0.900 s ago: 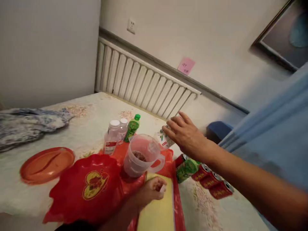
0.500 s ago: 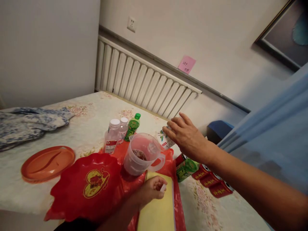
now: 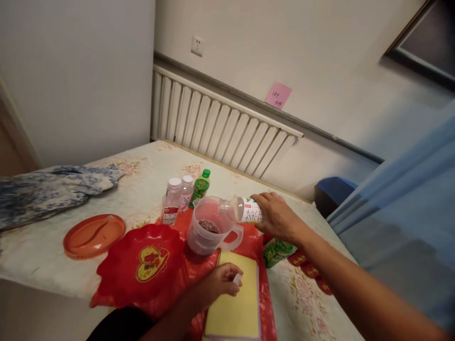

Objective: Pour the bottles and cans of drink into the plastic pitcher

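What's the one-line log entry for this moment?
right hand: tips white bottle over clear jug | left hand: holds small white cap | yellow board: beneath

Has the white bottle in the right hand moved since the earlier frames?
Yes. The white bottle, gripped by the right hand, now lies tipped, its mouth over the clear pitcher rim.

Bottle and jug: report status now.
Right hand grips white bottle, tipped, mouth at clear jug rim. Left hand pinches small white cap. Nothing between them.
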Tool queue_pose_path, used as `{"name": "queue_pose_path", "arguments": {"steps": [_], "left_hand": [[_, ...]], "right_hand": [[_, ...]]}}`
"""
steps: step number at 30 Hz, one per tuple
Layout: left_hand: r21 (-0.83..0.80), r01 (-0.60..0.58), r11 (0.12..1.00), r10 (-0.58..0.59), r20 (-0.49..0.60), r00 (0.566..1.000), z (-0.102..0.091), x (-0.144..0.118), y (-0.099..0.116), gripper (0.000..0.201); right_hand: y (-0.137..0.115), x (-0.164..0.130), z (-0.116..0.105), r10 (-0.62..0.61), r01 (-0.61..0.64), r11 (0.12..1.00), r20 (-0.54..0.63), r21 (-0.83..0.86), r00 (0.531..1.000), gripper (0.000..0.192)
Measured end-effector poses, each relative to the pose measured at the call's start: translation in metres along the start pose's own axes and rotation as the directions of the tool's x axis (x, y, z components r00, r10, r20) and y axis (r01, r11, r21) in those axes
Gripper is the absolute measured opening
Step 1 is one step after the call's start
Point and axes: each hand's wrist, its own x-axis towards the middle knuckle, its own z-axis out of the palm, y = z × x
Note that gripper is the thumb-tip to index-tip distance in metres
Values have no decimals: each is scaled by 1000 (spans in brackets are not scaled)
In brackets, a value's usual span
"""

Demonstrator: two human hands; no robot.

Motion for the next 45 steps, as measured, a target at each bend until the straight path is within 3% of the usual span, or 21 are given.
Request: {"name": "queue_pose_path", "arguments": {"steps": [3,7,11,16,21,27,37,42,45], "left_hand": [[75,-22,997,30,-108,994,7,-13,0,36],[151,-9,988,53,-288,956,18,-29,5,33],[228,-42,973,131,-390,911,37,-45,25,44],[360,-113,926,280,-454,846,67,-55,54,53],[504,-103,857,334,-393,857,86,-54,59,52],[604,-90,792,322,-288,902,107,-56,64,48],[865,-57,499,399,-171,901,138,-64,84,37],[924,-102,370,433,-74,898,144,-66,82,35],[935,-115,335,449,-52,892,145,-66,82,35]], "right_hand": [[3,-17,16,131,-133,953,27,271,991,49],[4,-57,39,269,-272,751,97,602,958,52],[-2,-111,67,337,-320,600,131,733,932,68],[-18,-169,100,380,-379,490,200,785,903,69],[-30,-201,113,348,-329,504,162,799,924,65],[-31,-214,108,326,-265,548,89,793,941,55],[-32,-224,89,313,-255,551,86,794,946,60],[-34,-228,86,317,-247,549,74,799,945,54],[-35,-229,84,325,-263,558,84,787,942,55]]}}
